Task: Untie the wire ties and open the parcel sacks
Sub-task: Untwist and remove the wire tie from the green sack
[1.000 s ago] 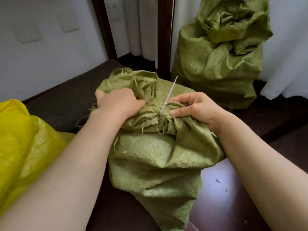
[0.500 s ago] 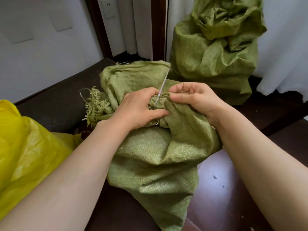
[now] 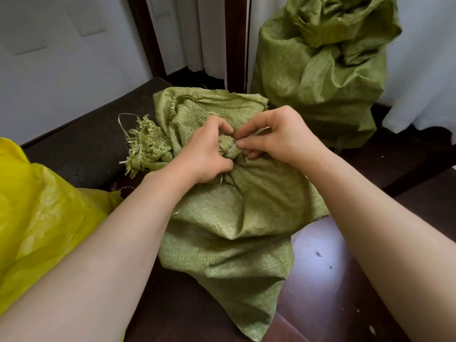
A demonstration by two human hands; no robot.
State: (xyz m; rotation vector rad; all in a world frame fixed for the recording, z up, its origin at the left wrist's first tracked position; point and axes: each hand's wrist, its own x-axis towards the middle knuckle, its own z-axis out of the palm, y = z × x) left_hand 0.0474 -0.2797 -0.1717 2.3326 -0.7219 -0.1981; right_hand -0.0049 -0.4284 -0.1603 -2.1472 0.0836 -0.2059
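Observation:
A green woven sack (image 3: 237, 218) lies in front of me on a dark surface, its neck bunched and bound by a thin white wire tie (image 3: 233, 148). My left hand (image 3: 204, 156) grips the gathered neck from the left, fingers curled round the fabric. My right hand (image 3: 278, 137) pinches the white tie between thumb and fingers just above the knot. Most of the tie is hidden under my fingers. The sack's frayed mouth (image 3: 145, 146) spreads out to the left behind my left hand.
A second green sack (image 3: 320, 70) stands upright at the back right against a white curtain (image 3: 424, 70). A yellow sack (image 3: 37, 218) lies at my left. A dark wooden post (image 3: 234, 40) rises behind, and glossy dark floor (image 3: 328, 280) shows at the lower right.
The tie's long free end, which stuck upward, is now bent down into my right fingers. My left hand shifted right onto the neck, uncovering the frayed mouth.

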